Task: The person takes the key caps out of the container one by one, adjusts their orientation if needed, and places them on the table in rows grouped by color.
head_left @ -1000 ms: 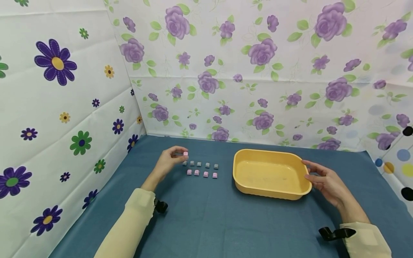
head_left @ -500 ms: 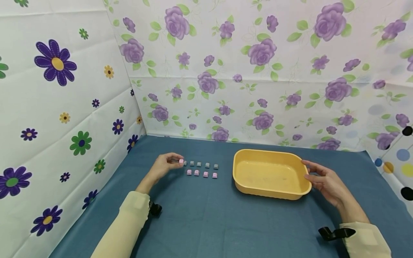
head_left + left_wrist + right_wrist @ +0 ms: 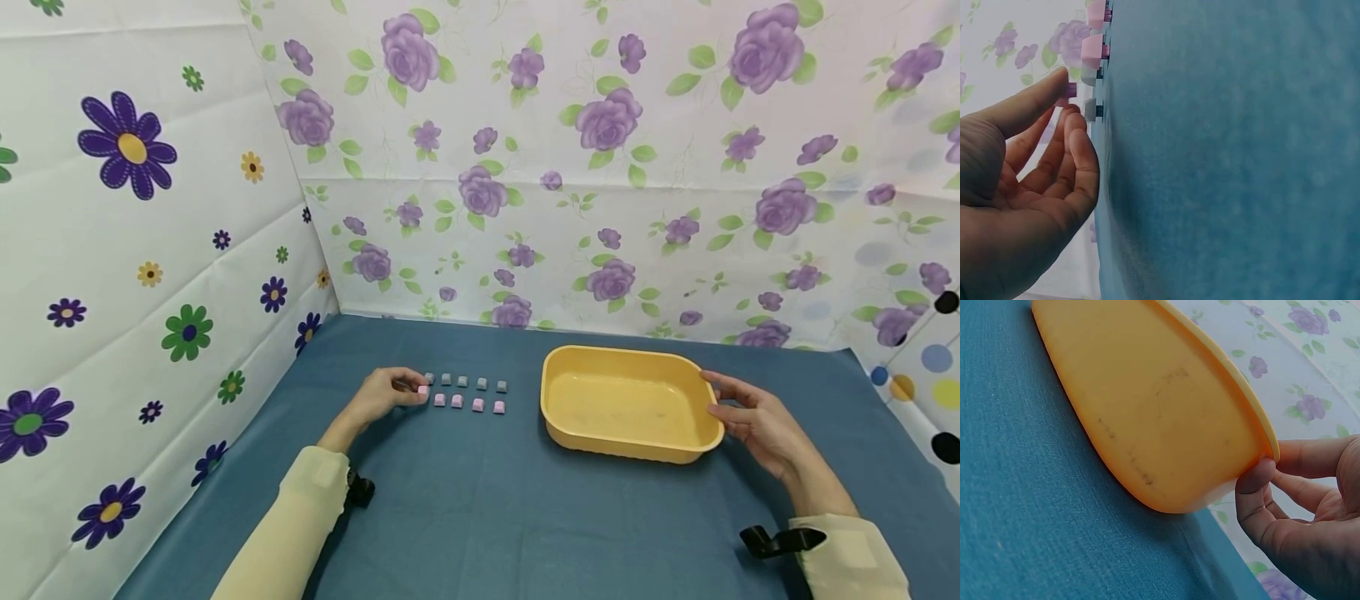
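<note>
My left hand (image 3: 384,395) pinches a small pink keycap (image 3: 423,392) between thumb and fingers, at the left end of a row of pink keycaps (image 3: 457,402). In the left wrist view the fingers mostly hide it; its purple underside (image 3: 1071,91) shows beyond the thumb tip. Just behind runs a matching row of grey keycaps (image 3: 462,382). On the right, my right hand (image 3: 763,429) grips the rim of a yellow plastic basin (image 3: 615,446), thumb on one side and fingers on the other. In the head view nothing lies inside the basin.
A blue cloth (image 3: 525,533) covers the table. Flowered white sheets (image 3: 510,208) hang behind it and along the left side. Black straps with wrist cameras (image 3: 780,543) sit at both cuffs.
My left hand has brought the pink keycap down and nearer, from behind the grey row to the left end of the pink row. The right hand and basin have stayed put.
</note>
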A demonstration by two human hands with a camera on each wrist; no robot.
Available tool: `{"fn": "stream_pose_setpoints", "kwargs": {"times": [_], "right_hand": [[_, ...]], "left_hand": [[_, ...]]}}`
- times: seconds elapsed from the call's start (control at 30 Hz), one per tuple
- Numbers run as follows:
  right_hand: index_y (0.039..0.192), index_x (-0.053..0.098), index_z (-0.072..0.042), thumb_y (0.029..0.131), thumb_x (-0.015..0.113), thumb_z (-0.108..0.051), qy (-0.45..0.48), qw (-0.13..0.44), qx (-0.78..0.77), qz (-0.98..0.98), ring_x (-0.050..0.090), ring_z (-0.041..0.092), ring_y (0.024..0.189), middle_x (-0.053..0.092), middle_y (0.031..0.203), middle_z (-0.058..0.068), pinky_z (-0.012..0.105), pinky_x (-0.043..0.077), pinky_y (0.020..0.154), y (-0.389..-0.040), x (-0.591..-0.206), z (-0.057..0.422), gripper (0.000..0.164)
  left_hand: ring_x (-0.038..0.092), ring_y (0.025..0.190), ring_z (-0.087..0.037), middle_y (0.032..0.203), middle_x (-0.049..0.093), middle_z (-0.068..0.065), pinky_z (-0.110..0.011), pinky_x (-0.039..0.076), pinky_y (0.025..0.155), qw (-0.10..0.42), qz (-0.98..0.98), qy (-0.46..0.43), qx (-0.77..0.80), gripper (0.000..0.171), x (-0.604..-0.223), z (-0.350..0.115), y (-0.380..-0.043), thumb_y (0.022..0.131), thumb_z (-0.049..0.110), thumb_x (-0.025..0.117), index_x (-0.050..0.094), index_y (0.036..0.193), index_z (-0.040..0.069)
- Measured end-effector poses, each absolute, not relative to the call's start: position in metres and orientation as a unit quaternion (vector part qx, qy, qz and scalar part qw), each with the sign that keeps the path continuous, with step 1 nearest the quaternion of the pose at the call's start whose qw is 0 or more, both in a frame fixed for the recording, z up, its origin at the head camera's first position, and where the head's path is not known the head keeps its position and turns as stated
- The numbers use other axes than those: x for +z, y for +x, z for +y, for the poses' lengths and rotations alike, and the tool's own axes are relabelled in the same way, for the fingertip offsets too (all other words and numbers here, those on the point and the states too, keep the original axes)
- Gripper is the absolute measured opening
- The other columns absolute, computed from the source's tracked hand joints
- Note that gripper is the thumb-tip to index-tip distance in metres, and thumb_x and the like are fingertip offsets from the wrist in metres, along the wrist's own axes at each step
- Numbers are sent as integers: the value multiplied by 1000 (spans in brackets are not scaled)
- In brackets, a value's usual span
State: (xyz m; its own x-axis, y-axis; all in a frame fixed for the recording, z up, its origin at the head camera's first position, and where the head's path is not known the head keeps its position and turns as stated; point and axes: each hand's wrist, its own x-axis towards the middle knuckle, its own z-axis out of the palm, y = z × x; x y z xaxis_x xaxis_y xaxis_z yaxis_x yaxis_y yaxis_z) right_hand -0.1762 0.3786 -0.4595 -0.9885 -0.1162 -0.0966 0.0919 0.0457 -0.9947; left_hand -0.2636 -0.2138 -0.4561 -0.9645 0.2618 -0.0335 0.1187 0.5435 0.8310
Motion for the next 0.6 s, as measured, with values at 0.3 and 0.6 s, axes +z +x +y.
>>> {"fn": "stream_pose_setpoints", "kwargs": {"times": [0.3,0.6], "right_hand": [[162,38,-10,102,67,-7,-7,78,-698,712,56,14,85,49,113,3,23,53,70,-177,-460,380,67],[163,37,-10,102,68,-8,-6,77,-691,719,54,15,89,49,114,3,24,53,71,-176,-459,379,68]], "left_hand": [[59,90,-22,101,70,-9,-33,48,79,92,889,103,437,20,-461,-212,-266,93,8,79,77,113,4],[57,87,-21,97,67,-7,-33,46,77,95,895,101,424,18,-460,-209,-267,92,5,80,78,110,4]]}}
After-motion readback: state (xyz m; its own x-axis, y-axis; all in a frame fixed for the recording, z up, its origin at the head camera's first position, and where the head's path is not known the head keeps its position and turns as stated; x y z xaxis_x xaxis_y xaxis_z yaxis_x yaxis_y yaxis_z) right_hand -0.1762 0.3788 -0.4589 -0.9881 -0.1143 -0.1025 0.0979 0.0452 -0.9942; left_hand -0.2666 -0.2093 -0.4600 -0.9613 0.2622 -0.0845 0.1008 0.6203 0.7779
